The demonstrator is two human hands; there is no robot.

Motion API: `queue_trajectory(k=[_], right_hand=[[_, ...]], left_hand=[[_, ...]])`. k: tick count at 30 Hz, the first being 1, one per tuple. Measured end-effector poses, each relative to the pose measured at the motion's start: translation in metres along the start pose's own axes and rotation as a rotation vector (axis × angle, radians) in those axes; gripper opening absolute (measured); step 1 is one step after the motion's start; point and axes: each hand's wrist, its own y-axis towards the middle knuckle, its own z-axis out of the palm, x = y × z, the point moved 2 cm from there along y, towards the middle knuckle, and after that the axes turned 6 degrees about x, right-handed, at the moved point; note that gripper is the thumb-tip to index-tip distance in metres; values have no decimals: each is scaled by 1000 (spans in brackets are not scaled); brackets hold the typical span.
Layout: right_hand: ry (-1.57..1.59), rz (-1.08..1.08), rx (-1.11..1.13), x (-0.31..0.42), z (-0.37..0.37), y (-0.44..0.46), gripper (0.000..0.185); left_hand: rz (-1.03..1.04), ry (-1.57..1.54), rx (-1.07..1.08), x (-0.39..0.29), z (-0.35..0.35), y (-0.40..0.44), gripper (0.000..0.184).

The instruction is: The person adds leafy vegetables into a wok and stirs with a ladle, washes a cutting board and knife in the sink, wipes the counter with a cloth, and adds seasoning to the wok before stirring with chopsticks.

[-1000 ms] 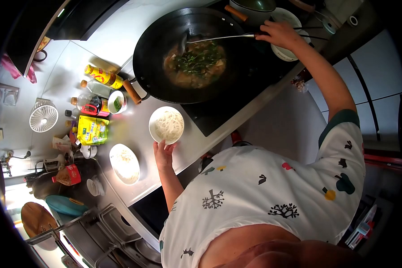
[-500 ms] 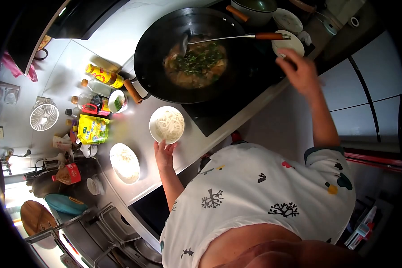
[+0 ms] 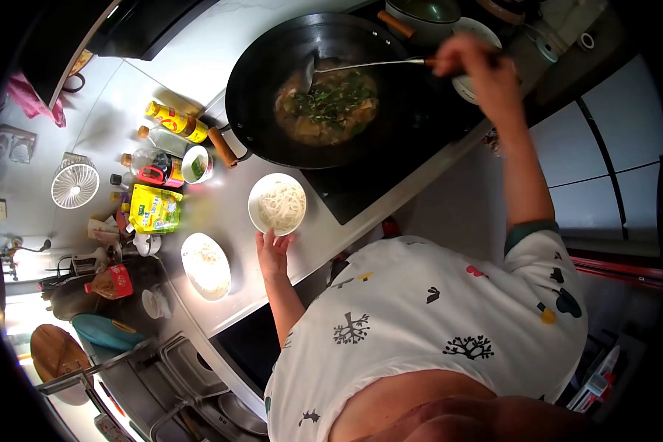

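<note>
My left hand (image 3: pixel 273 254) is at the near side of a white bowl (image 3: pixel 255 214) on the counter, its fingers against the bowl. Pale noodles (image 3: pixel 282 205) fill that bowl. Slightly blurred, my right hand (image 3: pixel 486 77) is closed round the wooden handle of a long metal wok spatula (image 3: pixel 376 64). Its head rests in a large black wok (image 3: pixel 254 121). Inside the wok lies a brothy stew (image 3: pixel 324 110) topped with chopped greens. Partly behind my right hand is another white bowl (image 3: pixel 465 90).
An oval white dish (image 3: pixel 205 267) with pale food sits left of the noodle bowl. A small cup of greens (image 3: pixel 197 164), a yellow bottle (image 3: pixel 177 121) and a yellow pouch (image 3: pixel 155 209) line the wall. A lidded pot (image 3: pixel 422 18) stands behind the wok. The sink (image 3: pixel 191 368) is lower left.
My right hand has moved up and left from beside the white bowl onto the spatula's handle, closing round it. My left hand stays at the noodle bowl.
</note>
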Motion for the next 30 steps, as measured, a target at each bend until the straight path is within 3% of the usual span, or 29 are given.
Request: queue_trajectory(k=[2,3,4,6,9,10,11,13,14,15,16,18,21,23,26,30], right_hand=[[74,-103,122,-26,24,31,34],[-78,-204,138,-35,29,47,39],[-56,-175,127,-46,40,55,44],[-147,49,187,-55,53,64,38],[-12,210,182,-26,52,64,48],[-97,-39,152,-31,47,65,42],[-314,-222,131,-4,42,56,29],[-99,-220,11,9,21,41,21],[-154,-306,11,7,2,32,24],[21,-276,-34,7,-13,26,28],[-140,-333,53,-8,-40,23,34],[-5,-525,291,30,-10,27,41],[-30,-517,255,35,20,24,39],[110,-288,18,-11,-2,14,37],[-169,47,-473,30,11,-7,32],[-340,184,-304,76,43,-20,31]], left_hand=[[15,20,2,-1,3,-3,34],[25,28,2,-1,3,-2,31],[28,28,2,0,2,-1,32],[34,27,-5,2,-1,0,33],[25,30,-17,1,1,-3,36],[-8,21,-47,3,-1,-1,52],[10,25,-113,1,3,-6,46],[30,61,-142,1,-10,-10,58],[69,114,-139,-6,-17,-16,60],[98,153,-207,-18,-20,-26,58],[147,184,-267,-28,-23,-33,57],[248,218,-373,-41,-49,-41,55],[363,212,-506,-78,-67,-69,47],[400,225,-513,-97,-79,-79,42],[361,297,-423,-120,-106,-72,36],[362,349,-225,-140,-107,-63,24]])
